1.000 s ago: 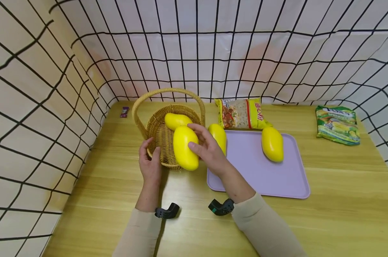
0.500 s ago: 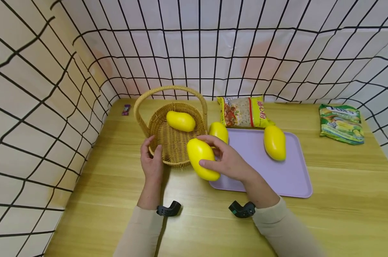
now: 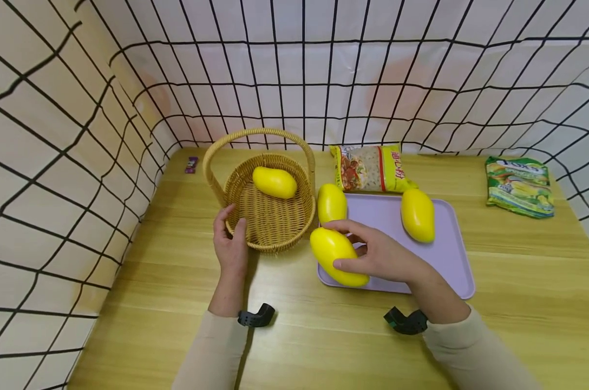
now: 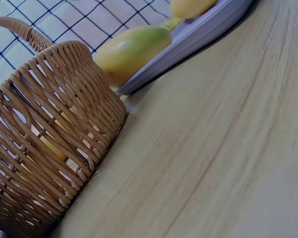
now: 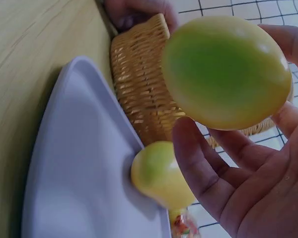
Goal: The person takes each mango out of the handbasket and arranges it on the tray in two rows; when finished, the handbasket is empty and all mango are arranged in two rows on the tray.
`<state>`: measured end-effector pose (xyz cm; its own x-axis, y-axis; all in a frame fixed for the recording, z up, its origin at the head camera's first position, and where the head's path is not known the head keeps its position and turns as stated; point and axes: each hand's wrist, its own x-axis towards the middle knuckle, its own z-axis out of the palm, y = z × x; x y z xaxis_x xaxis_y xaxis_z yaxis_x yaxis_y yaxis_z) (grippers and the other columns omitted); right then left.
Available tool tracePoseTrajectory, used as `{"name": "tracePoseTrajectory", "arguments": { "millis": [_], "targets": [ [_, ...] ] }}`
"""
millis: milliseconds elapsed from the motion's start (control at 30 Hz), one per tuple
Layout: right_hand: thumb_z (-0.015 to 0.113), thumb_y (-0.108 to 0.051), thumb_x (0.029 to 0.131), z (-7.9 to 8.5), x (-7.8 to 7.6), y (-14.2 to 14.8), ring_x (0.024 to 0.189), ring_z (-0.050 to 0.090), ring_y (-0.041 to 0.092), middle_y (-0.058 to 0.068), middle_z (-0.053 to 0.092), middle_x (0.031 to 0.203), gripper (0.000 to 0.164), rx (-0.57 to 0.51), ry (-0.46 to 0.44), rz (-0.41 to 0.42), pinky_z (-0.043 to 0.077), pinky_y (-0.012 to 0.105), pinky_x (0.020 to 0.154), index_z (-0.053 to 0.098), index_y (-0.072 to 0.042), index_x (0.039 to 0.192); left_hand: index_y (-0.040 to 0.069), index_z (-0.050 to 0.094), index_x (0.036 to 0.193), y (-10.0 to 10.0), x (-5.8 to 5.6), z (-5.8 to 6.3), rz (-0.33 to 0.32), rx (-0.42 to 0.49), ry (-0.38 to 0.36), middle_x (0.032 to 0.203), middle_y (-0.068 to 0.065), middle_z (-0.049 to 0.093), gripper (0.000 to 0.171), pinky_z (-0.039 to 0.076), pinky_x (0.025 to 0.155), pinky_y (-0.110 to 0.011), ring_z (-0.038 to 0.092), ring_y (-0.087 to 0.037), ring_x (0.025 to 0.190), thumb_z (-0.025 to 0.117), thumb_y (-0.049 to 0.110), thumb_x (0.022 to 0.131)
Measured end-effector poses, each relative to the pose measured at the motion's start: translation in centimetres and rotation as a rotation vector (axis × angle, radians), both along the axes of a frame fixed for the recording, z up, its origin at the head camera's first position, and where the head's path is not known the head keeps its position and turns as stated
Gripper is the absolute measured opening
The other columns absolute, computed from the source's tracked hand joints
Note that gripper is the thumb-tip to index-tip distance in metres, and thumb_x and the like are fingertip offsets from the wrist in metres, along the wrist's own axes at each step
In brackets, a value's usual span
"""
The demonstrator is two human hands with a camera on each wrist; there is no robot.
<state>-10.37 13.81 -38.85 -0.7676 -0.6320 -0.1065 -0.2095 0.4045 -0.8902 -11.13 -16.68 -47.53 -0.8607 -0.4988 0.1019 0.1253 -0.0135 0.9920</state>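
In the head view my right hand [image 3: 384,254] holds a yellow mango [image 3: 337,257] above the near left part of a lilac tray [image 3: 397,284]. The right wrist view shows the fingers and thumb round this mango [image 5: 226,72], its facing end greenish. My left hand [image 3: 231,246] grips the near left rim of a wicker basket [image 3: 280,246] with a tall handle. One mango [image 3: 275,182] lies inside the basket. Two others rest on the tray: one mango [image 3: 332,203] at its left edge, another mango [image 3: 418,215] toward the back right.
Behind the tray lies a yellow food packet [image 3: 367,168] with a clear window. A green FOX'S bag [image 3: 519,187] is at the far right. One small purple packet [image 3: 191,164] sits left of the basket. White walls with black grid lines [image 3: 301,84] enclose the wooden table [image 3: 294,336].
My right hand has carried the mango from over the basket to the right and nearer, over the tray. The left hand stays at the basket; the view has shifted slightly.
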Motion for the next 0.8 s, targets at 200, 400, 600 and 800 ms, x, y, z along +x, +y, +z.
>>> {"name": "tracePoseTrajectory", "arguments": {
  "millis": [200,400,600,800],
  "targets": [
    [0.077,-0.026,0.09,-0.9,0.3,1.0,0.112,0.056,0.027,0.005,0.06,0.133,0.066,0.004,-0.027,-0.028,0.054,0.033,0.089,0.047,-0.023,0.15,-0.001,0.057,0.135,0.0,-0.1,0.1,-0.004,0.003,0.004,0.157,-0.011,0.042,0.04,0.02,0.128,-0.042,0.028,-0.022,0.153,0.06,0.006,0.095],
    [0.076,-0.022,0.091,-2.5,0.5,1.2,0.105,0.06,0.027,0.017,0.056,0.131,0.072,-0.035,-0.08,-0.049,0.056,0.031,0.085,0.04,-0.014,0.153,-0.002,0.056,0.135,0.0,-0.1,0.0,0.002,-0.004,0.009,0.156,-0.012,0.042,0.041,0.022,0.128,-0.043,0.031,-0.024,0.152,0.06,0.005,0.095],
    [0.073,-0.022,0.093,-3.8,0.3,1.0,0.105,0.063,0.027,0.02,0.054,0.13,0.071,-0.063,-0.13,-0.075,0.055,0.035,0.086,0.038,-0.017,0.154,-0.003,0.056,0.135,0.0,-0.1,0.0,0.006,-0.014,0.016,0.156,-0.012,0.043,0.041,0.022,0.128,-0.042,0.031,-0.023,0.151,0.06,0.005,0.095],
    [0.071,-0.022,0.093,-4.3,-0.1,0.9,0.108,0.061,0.03,0.021,0.05,0.131,0.071,-0.079,-0.144,-0.103,0.052,0.04,0.09,0.036,-0.019,0.155,-0.003,0.055,0.135,-0.1,-0.2,-0.2,0.005,-0.003,0.013,0.157,-0.014,0.041,0.041,0.023,0.127,-0.043,0.032,-0.024,0.151,0.06,0.003,0.095]
  ]
}}
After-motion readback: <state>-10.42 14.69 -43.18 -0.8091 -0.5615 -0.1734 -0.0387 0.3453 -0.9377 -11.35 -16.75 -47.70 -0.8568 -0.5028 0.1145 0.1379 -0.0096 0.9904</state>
